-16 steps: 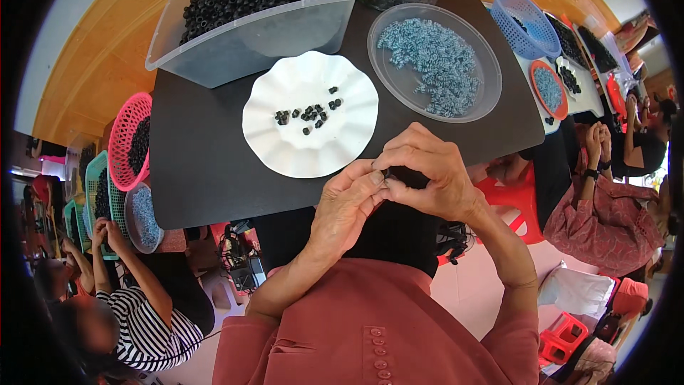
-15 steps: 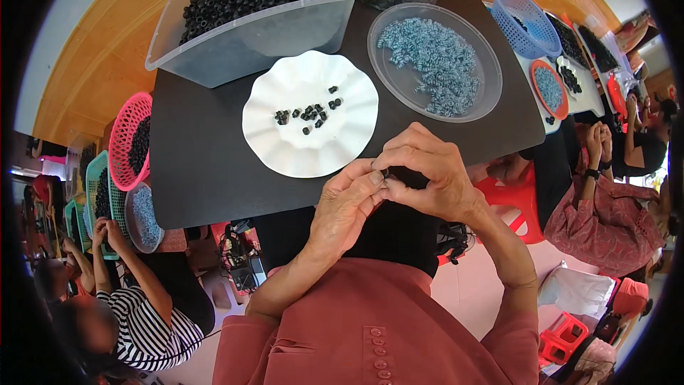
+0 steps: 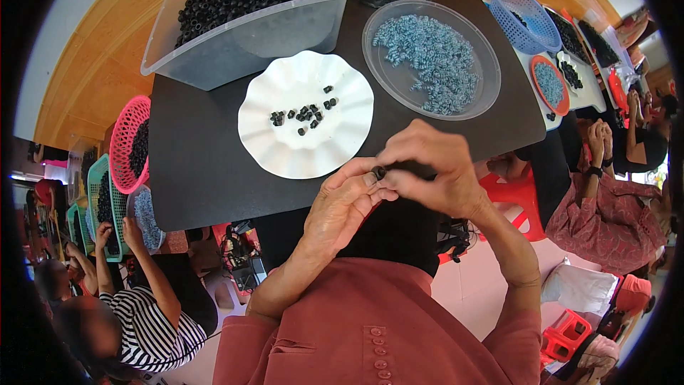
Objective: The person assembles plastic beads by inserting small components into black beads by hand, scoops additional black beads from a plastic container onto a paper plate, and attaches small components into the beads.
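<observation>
Above the front edge of the dark table, my two hands meet. My left hand point(image 3: 340, 203) pinches a small round black plastic piece point(image 3: 378, 172) between thumb and fingers; its hollow end shows. My right hand point(image 3: 429, 171) is bent over the same piece, thumb and forefinger curled in at it. Motion smears these fingers, and anything between them is hidden. Just beyond my left hand lies a white wavy-edged plate point(image 3: 267, 150) with several small black plastic parts point(image 3: 308, 113) in its middle.
Behind the plate stands a clear tub point(image 3: 246, 46) of hollow black pieces. A round clear tray point(image 3: 488, 89) holds small blue-grey coils resembling springs; a clear bowl point(image 3: 388, 1) of black parts sits behind it. Co-workers sit left and right, near a pink basket point(image 3: 120, 144) and a blue basket point(image 3: 526, 25).
My right hand has shifted slightly and is blurred, its fingers lifting over the piece. The black piece shows more at my left fingertips. The view has moved slightly.
</observation>
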Demonstrator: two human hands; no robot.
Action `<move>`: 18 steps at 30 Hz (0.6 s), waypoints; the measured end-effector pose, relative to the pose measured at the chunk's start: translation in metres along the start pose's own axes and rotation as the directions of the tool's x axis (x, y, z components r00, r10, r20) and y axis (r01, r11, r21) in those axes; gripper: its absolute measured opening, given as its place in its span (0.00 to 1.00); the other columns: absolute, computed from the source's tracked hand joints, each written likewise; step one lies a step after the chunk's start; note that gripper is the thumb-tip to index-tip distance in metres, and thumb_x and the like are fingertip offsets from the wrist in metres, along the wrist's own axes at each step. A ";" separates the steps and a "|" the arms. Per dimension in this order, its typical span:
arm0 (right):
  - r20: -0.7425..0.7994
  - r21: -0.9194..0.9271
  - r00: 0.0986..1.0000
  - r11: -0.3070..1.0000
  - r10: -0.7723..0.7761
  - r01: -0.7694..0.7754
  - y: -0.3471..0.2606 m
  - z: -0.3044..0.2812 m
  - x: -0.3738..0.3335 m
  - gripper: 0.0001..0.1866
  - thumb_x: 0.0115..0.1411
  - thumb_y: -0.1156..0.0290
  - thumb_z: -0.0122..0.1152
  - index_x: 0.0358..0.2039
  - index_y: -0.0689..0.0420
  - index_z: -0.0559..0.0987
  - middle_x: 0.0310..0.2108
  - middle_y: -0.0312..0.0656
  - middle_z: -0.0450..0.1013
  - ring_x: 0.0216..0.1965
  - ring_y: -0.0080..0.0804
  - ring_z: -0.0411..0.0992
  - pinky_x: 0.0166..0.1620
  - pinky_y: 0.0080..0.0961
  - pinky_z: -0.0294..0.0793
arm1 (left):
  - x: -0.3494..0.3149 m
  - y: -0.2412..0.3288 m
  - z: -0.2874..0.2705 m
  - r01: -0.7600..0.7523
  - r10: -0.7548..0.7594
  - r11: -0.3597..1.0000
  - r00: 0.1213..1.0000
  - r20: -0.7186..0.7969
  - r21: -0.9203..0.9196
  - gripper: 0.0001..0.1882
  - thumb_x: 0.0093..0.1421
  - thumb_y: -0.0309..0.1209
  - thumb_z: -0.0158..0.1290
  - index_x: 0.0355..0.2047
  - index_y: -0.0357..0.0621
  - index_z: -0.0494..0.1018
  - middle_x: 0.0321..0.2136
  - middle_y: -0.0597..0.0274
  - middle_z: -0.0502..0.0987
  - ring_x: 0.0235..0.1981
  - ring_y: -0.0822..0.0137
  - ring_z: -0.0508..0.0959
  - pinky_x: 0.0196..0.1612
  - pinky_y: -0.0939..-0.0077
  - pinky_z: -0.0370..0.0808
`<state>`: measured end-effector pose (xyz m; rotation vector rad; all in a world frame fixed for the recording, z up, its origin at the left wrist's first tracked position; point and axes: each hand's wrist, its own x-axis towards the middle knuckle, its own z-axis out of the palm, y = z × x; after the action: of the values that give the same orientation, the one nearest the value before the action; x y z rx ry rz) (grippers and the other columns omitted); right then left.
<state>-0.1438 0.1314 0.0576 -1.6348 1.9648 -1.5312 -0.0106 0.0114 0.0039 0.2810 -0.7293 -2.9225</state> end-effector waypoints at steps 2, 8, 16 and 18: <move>-0.164 -0.029 0.982 0.994 0.098 -0.104 0.005 -0.009 0.006 0.07 0.49 0.79 0.58 0.32 0.60 0.78 0.25 0.37 0.74 0.26 0.24 0.71 0.32 0.20 0.70 | 0.000 -0.001 -0.002 -0.011 0.012 0.999 0.999 0.034 -0.030 0.12 0.62 0.26 0.46 0.44 0.33 0.68 0.36 0.54 0.74 0.40 0.64 0.75 0.46 0.68 0.72; -0.219 -0.249 0.943 0.920 0.250 -0.301 0.048 -0.055 0.039 0.06 0.51 0.77 0.56 0.31 0.61 0.78 0.21 0.41 0.74 0.24 0.26 0.72 0.30 0.22 0.70 | -0.002 0.003 0.006 0.006 -0.003 0.996 0.999 -0.034 0.090 0.13 0.59 0.28 0.48 0.43 0.33 0.67 0.28 0.55 0.71 0.42 0.54 0.72 0.48 0.62 0.70; -0.118 -0.449 0.966 0.855 0.232 -0.260 0.072 -0.054 0.055 0.06 0.51 0.76 0.57 0.31 0.61 0.79 0.19 0.40 0.74 0.21 0.22 0.69 0.28 0.21 0.69 | -0.002 0.000 -0.002 -0.004 0.001 0.998 0.999 0.038 0.064 0.11 0.62 0.25 0.44 0.43 0.33 0.68 0.33 0.50 0.76 0.41 0.59 0.75 0.46 0.66 0.73; -0.237 -0.369 0.938 0.870 0.253 -0.327 0.073 -0.057 0.057 0.07 0.51 0.76 0.58 0.31 0.61 0.79 0.19 0.42 0.74 0.20 0.24 0.69 0.28 0.21 0.70 | -0.003 0.001 0.002 0.005 -0.005 0.996 1.000 0.001 0.093 0.12 0.61 0.26 0.45 0.43 0.32 0.67 0.30 0.53 0.74 0.42 0.57 0.74 0.46 0.64 0.72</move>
<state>-0.2505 0.1103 0.0542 -1.2632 2.6297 -1.2551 -0.0079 0.0115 0.0065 0.2906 -0.8679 -2.8977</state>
